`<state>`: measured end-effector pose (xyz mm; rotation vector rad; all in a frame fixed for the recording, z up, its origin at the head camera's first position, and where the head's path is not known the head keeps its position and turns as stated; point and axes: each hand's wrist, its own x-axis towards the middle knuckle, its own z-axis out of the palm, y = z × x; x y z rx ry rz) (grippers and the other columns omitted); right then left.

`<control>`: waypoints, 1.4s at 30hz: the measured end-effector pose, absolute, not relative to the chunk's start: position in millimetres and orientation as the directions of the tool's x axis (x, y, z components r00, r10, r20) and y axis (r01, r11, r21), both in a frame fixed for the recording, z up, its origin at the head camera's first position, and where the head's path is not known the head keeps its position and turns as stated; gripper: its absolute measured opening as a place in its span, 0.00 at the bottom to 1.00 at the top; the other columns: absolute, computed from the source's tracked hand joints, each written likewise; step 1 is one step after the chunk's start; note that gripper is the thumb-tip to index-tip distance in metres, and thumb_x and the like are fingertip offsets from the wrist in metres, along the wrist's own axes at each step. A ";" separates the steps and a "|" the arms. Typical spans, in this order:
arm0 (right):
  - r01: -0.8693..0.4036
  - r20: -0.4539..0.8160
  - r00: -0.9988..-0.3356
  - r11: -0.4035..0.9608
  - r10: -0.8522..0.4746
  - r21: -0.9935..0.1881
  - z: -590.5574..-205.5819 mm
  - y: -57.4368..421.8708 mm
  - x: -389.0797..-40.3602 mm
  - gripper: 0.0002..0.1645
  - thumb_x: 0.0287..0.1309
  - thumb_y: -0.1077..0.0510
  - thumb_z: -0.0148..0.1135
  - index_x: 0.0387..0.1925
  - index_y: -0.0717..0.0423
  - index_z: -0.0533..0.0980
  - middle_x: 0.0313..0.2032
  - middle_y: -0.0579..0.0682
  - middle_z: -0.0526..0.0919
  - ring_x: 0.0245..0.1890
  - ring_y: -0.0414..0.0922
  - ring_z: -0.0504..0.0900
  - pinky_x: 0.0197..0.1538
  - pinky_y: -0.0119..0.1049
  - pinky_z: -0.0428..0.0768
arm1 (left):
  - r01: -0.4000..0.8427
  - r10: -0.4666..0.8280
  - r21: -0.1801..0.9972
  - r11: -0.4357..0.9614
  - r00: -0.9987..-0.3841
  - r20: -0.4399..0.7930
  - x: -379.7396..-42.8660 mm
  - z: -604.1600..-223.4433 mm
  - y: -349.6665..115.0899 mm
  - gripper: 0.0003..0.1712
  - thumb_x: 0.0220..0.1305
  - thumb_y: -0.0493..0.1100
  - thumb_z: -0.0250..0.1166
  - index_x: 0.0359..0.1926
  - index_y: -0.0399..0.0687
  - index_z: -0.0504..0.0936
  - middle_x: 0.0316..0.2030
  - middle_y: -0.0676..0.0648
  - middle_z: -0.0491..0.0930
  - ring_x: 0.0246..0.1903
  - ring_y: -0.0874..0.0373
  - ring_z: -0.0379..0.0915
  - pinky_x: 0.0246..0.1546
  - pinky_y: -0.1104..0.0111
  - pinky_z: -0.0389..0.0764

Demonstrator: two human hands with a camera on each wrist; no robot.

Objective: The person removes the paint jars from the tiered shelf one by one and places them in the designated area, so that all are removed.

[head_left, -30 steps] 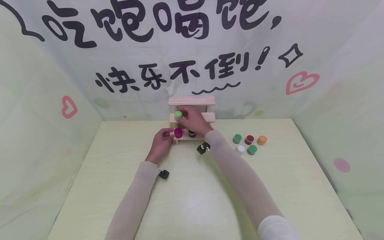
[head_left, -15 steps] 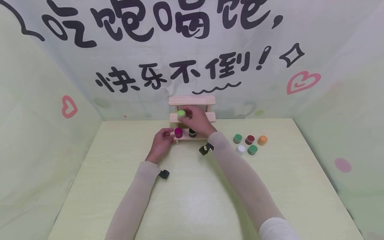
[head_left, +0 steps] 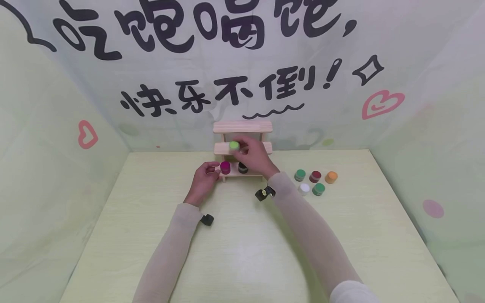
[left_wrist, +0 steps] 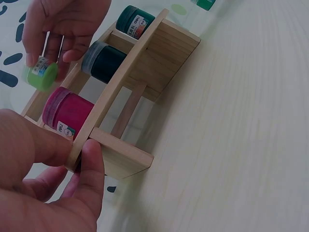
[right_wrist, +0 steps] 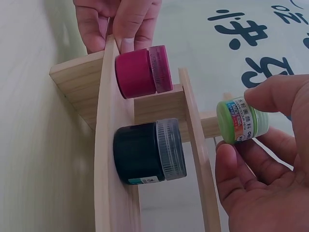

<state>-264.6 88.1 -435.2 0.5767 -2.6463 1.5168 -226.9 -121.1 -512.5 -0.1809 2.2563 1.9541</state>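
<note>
Already we have three jars [left_wrist: 104,62] on the rack [head_left: 242,126] our left hand [head_left: 203,181] pinches, our right hand [head_left: 254,155] pinches a lime jar [head_left: 234,146], and five jars [head_left: 315,176] remain tableside.

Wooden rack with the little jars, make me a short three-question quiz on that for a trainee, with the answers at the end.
1. Which does the right hand hold: A) an orange jar, B) a light green jar, C) a white jar?
2. True or false: the magenta jar stands on the wooden rack's lowest board.
3. In the head view, how many jars stand on the table right of the rack?

Key: 1. B; 2. True; 3. Five.
</note>
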 end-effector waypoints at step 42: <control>-0.323 0.230 -0.940 0.444 -0.251 -0.836 -454.3 170.0 -205.9 0.26 0.62 0.56 0.69 0.61 0.50 0.77 0.51 0.48 0.83 0.51 0.44 0.80 0.49 0.44 0.87 | -0.182 -0.006 0.972 0.150 -0.983 -0.183 -225.5 -512.1 -119.6 0.19 0.70 0.37 0.61 0.60 0.44 0.76 0.56 0.40 0.75 0.53 0.49 0.76 0.56 0.62 0.85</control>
